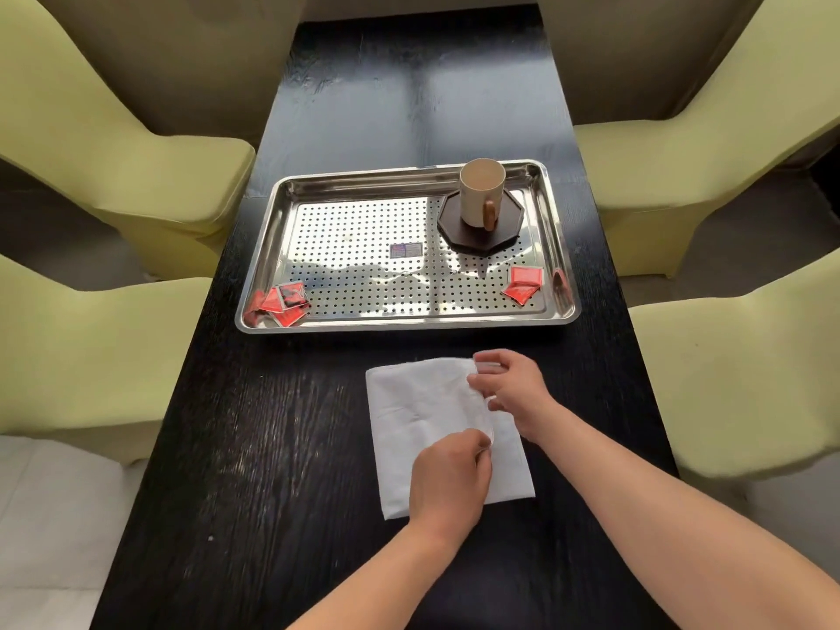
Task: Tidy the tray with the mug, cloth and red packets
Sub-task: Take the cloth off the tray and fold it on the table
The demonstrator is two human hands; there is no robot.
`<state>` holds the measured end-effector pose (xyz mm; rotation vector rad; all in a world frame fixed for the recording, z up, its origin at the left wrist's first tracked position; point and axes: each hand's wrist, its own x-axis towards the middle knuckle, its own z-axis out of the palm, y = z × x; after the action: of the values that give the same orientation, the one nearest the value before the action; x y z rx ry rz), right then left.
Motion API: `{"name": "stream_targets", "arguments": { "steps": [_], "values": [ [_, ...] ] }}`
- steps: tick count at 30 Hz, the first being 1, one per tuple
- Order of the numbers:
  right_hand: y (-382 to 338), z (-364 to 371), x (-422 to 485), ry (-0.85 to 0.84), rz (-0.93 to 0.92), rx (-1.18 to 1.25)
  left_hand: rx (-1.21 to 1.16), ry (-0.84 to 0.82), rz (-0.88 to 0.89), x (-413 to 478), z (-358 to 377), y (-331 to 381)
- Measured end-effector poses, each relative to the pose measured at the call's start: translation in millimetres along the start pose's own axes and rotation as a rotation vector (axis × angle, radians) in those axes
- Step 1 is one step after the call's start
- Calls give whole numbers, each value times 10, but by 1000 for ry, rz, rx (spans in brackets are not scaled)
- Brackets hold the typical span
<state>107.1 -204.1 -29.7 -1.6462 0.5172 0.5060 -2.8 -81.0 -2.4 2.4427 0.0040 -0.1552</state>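
Left hand [447,475], right hand [513,393]: a pinch each on the cloth [418,416] edge, left fingertips hidden.

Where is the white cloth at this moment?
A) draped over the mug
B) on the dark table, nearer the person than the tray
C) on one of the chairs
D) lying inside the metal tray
B: the cloth lies flat on the table in front of the tray, with the left hand and the right hand both pinching its right edge.
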Motion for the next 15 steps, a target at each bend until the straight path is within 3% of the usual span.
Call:
{"name": "stream_targets", "arguments": {
  "steps": [5,15],
  "values": [
    [34,-154,82,45,-161,-179,-18,5,53,46,92,106],
    [314,-302,214,89,-120,-375,17,-223,60,54,495,137]
  ]
}}
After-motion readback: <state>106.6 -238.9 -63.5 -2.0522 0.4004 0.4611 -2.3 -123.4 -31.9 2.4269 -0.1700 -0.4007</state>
